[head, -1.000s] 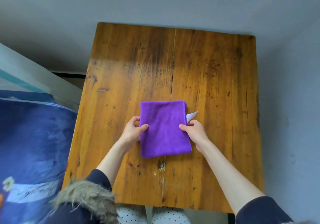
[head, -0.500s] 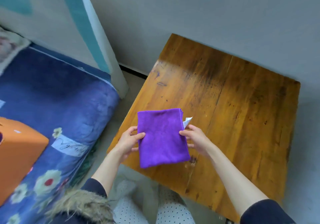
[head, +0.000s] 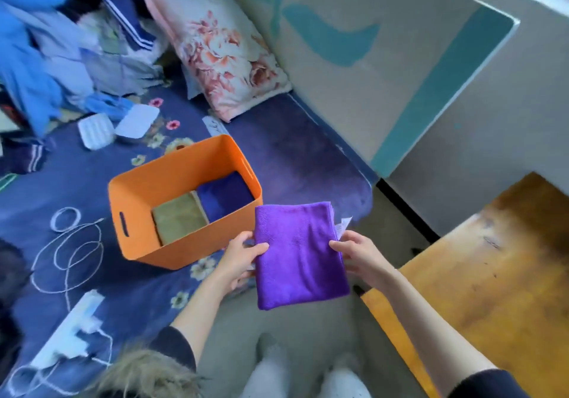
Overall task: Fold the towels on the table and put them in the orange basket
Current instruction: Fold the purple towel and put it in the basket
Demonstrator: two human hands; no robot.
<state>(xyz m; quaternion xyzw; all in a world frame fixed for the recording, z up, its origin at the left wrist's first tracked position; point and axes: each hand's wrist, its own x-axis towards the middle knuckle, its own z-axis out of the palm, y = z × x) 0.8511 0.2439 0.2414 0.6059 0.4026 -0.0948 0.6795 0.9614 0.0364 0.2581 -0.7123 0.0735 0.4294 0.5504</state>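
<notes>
The folded purple towel (head: 300, 254) is held in the air between the table (head: 492, 274) and the orange basket (head: 184, 167), its far left corner overlapping the basket's near rim in this view. The left hand (head: 238, 262) pinches the towel's left edge, thumb on top; the right hand (head: 361, 256) pinches the right edge the same way, beside a white care label (head: 342, 224). The basket sits on a blue floral bedspread (head: 292, 151) and already contains an olive towel (head: 178, 216) and a dark blue towel (head: 224, 196). Risk: the unsupported near half of the towel could sag and unfold if either pinch loosens, and a corner could catch on the basket rim during lowering. The fingers under the towel are hidden. Only part of the table is in frame, so remaining towels cannot be confirmed.
</notes>
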